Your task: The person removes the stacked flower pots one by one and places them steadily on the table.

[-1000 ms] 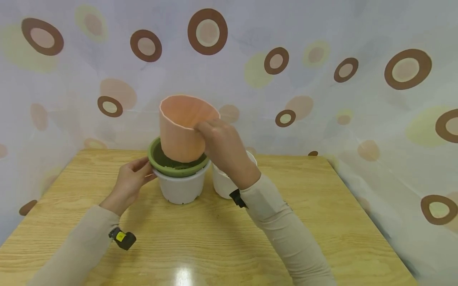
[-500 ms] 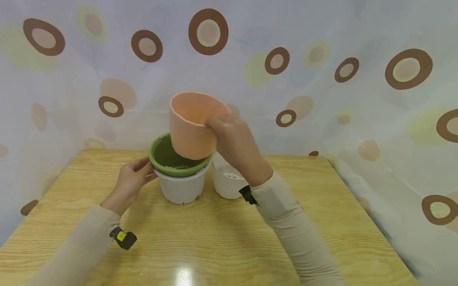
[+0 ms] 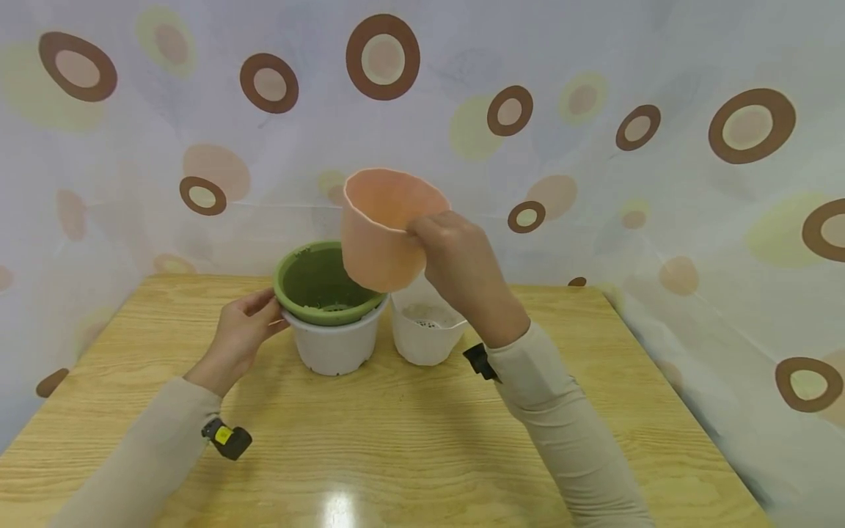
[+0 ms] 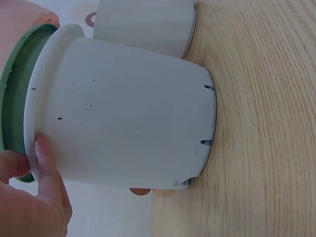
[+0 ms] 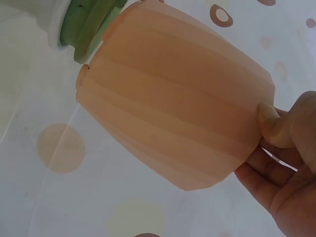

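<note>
My right hand [image 3: 465, 268] pinches the rim of a peach flower pot [image 3: 379, 253], thumb outside in the right wrist view. The pot is held up in the air, slightly tilted, overlapping the right edge of a green flower pot [image 3: 300, 290] in the head view. That green pot sits nested in a white flower pot [image 3: 333, 348] standing on the table. At its left side my left hand [image 3: 244, 330] holds the stacked rims: in the left wrist view the thumb lies at the green rim and fingers [image 4: 45, 165] press under the white rim [image 4: 37, 98].
A second white flower pot [image 3: 422, 343], faceted and with drain holes in its bottom, stands just right of the stack, partly hidden by the peach pot and right hand. The wooden table [image 3: 370, 447] ends at a patterned cloth backdrop [image 3: 449, 44].
My right hand has carried the peach pot up out of the green pot and to the right, over the faceted white pot. The left hand stays at the stacked rims.
</note>
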A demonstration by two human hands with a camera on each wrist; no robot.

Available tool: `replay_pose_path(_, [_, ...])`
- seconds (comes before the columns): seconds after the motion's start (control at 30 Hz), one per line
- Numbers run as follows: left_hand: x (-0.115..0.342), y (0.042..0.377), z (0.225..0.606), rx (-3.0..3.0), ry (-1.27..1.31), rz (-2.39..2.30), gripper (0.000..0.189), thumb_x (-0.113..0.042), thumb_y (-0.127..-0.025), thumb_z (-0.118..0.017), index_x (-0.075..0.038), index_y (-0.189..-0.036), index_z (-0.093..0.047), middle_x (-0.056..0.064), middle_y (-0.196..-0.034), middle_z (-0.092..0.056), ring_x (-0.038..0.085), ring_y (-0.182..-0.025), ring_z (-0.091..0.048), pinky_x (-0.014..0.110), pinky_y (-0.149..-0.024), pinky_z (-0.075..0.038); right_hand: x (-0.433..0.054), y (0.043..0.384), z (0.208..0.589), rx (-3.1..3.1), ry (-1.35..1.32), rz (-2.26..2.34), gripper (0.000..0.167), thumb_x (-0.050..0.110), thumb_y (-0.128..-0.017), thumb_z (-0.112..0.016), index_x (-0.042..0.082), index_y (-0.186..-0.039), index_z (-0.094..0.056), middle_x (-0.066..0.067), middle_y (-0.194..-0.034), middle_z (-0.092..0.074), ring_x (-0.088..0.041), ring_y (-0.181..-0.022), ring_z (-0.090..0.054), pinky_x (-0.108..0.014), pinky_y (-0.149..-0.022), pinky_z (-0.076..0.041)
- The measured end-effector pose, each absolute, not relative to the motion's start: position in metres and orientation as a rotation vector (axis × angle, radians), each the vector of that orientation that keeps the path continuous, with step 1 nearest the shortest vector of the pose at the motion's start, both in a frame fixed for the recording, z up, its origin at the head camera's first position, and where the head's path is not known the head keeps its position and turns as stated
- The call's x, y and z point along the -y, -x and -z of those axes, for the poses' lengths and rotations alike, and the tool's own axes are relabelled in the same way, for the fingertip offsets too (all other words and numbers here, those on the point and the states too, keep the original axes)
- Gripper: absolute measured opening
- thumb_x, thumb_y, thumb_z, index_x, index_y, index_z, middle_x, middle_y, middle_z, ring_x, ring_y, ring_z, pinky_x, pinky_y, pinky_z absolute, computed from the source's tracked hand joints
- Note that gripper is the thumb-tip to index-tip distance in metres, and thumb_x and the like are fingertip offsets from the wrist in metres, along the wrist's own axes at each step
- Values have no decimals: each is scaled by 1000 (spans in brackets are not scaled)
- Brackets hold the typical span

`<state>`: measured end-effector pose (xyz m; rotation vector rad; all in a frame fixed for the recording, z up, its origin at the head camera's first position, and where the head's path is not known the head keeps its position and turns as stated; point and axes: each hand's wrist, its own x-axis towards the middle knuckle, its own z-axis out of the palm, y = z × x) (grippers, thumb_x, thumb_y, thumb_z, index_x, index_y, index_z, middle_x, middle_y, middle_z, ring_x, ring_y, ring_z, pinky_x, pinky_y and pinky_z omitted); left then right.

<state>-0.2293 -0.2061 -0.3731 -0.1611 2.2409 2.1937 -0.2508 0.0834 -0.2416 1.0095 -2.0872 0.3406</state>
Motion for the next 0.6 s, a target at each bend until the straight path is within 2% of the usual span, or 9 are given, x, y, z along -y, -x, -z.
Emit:
replay_pose_path(0.2, [207,229,374,-2230,159,-2209,54,-21,-103,-42,1,-149,-25,22,-150,-31,-3,-96,-56,19,-93,-53,-93,251,242,2093,-993,-333,32,-23,-75,-53,3,-86,-67,-9,-81,-68,-26,-78,-62,-35,-69,-57])
replay_pose_path(0.6, [207,229,374,-2227,145,-2215,55,-21,-103,-43,2,-149,-25,23,-149,-32,-4,-95,-56,19,-92,-53,-111,253,245,2105,-965,-346,27,-22,-77,-55,2,-83,-66,-10,-78,-66,-28,-73,-60,-37,-68,-55])
